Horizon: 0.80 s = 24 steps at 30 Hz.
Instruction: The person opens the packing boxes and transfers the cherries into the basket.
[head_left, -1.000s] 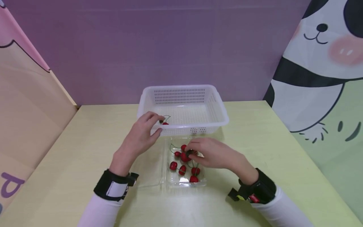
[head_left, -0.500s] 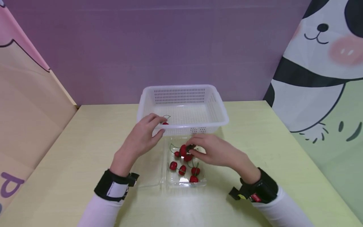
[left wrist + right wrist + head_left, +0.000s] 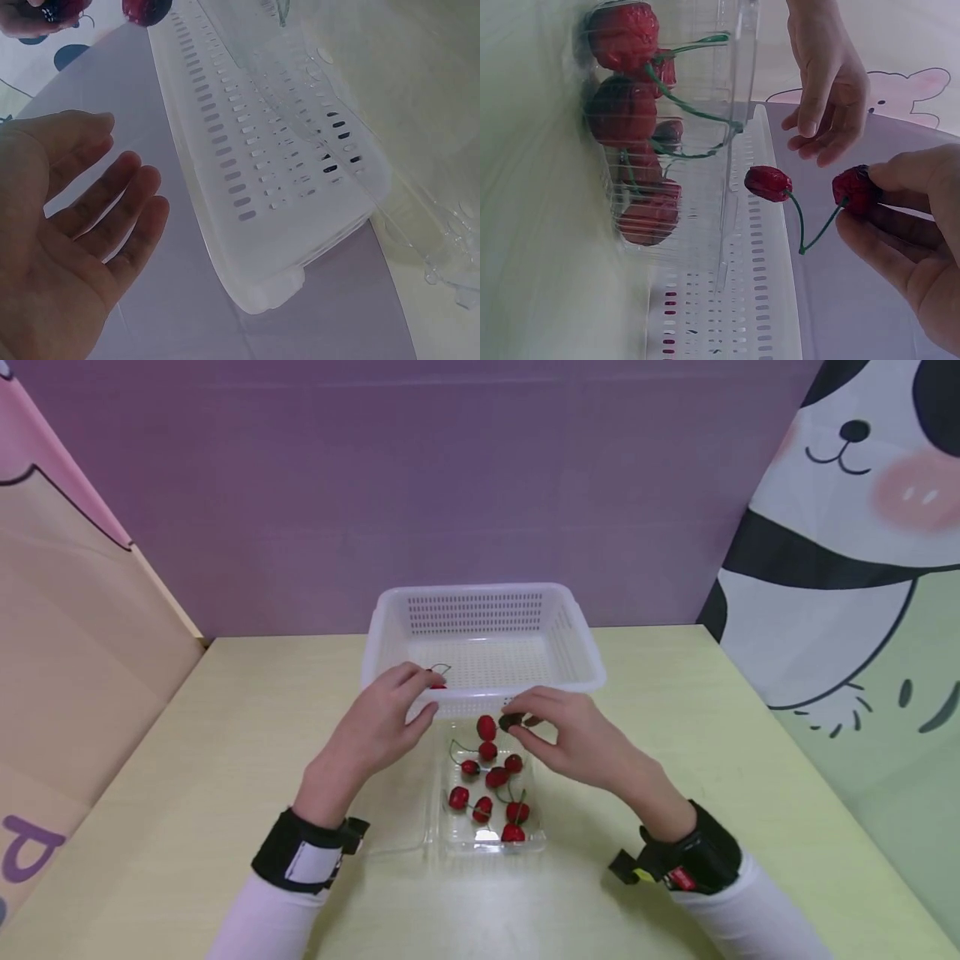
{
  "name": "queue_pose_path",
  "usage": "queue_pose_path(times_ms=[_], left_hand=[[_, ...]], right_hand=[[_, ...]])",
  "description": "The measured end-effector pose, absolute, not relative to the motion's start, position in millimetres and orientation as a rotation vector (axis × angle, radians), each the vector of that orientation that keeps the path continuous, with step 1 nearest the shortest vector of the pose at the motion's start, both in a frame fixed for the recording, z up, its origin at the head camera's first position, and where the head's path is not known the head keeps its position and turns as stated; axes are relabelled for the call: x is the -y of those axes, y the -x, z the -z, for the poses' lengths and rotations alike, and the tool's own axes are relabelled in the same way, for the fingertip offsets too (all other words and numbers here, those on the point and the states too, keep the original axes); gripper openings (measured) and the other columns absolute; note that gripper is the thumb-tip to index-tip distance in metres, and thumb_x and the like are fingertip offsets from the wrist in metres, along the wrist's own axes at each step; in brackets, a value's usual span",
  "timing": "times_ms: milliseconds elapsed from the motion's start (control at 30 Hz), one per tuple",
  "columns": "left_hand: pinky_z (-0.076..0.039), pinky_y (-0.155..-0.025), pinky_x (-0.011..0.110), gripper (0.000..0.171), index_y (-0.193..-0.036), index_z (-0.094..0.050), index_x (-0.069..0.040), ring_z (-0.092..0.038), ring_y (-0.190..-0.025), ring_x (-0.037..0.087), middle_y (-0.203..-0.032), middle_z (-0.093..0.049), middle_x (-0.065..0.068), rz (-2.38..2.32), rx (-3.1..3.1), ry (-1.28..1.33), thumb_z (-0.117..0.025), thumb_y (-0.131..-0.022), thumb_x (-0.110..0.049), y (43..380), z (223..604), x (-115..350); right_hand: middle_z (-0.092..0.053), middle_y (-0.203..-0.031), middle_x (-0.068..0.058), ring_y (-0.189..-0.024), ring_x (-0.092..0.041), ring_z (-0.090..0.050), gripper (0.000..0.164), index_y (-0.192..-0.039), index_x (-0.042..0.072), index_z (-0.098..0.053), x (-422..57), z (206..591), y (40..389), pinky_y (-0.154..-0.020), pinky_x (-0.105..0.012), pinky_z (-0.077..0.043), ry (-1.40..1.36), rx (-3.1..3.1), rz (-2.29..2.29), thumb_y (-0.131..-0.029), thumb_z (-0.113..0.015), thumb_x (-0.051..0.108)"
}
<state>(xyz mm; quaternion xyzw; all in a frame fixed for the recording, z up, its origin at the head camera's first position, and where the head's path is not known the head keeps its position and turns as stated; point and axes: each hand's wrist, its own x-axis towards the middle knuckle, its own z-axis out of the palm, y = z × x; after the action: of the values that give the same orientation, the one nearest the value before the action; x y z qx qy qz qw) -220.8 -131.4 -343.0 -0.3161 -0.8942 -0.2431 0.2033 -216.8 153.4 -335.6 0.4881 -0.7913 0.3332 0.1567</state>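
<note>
My right hand pinches a dark red cherry between thumb and fingers, above the far end of a clear plastic box. A bent green stem joins it to a second red cherry, which hangs free. Several more cherries with green stems lie in the box. My left hand hovers by the front left rim of a white slotted basket, fingers loosely bent with nothing in them. Just past its fingertips, red cherries show inside the basket, partly hidden by the hand and rim.
The box's clear lid lies opened out to the left on the pale wooden table. Directly behind the box stands the basket, close to a purple backdrop. Printed cloth panels flank the table.
My right hand has risen from among the cherries in the box and moved towards the basket, lifting the joined pair out. The left hand has barely shifted.
</note>
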Motion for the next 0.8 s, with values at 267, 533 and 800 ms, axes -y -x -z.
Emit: queue_pose_path(times_ms=[267, 533, 800], left_hand=[[-0.057, -0.089, 0.041, 0.028, -0.120, -0.068, -0.002, -0.064, -0.101, 0.026, -0.114, -0.066, 0.012, 0.656, 2.473, 0.909, -0.074, -0.092, -0.004, 221.0, 344.1, 130.2], [-0.056, -0.091, 0.040, 0.027, -0.119, -0.068, -0.002, -0.064, -0.103, 0.026, -0.114, -0.066, 0.012, 0.644, 2.487, 0.910, -0.074, -0.093, -0.005, 219.9, 342.4, 129.3], [-0.056, -0.090, 0.038, 0.025, -0.117, -0.069, -0.002, -0.063, -0.100, 0.024, -0.110, -0.066, 0.011, 0.644, 2.514, 0.928, -0.074, -0.093, -0.005, 218.8, 341.5, 126.6]], right_hand=[[-0.073, -0.105, -0.007, -0.095, -0.020, -0.071, 0.025, -0.109, -0.001, -0.071, -156.0, 334.4, 220.1, -0.082, -0.027, -0.059, -1.276, 2.165, -0.991, -0.085, -0.077, -0.008], [-0.074, -0.109, -0.009, -0.098, -0.021, -0.072, 0.027, -0.111, -0.001, -0.073, -158.8, 332.4, 221.2, -0.082, -0.032, -0.060, -1.207, 2.146, -0.920, -0.085, -0.079, -0.004], [-0.075, -0.109, -0.010, -0.100, -0.023, -0.072, 0.028, -0.110, -0.001, -0.075, -163.0, 329.7, 222.5, -0.083, -0.040, -0.060, -1.118, 2.135, -0.874, -0.083, -0.081, -0.003]])
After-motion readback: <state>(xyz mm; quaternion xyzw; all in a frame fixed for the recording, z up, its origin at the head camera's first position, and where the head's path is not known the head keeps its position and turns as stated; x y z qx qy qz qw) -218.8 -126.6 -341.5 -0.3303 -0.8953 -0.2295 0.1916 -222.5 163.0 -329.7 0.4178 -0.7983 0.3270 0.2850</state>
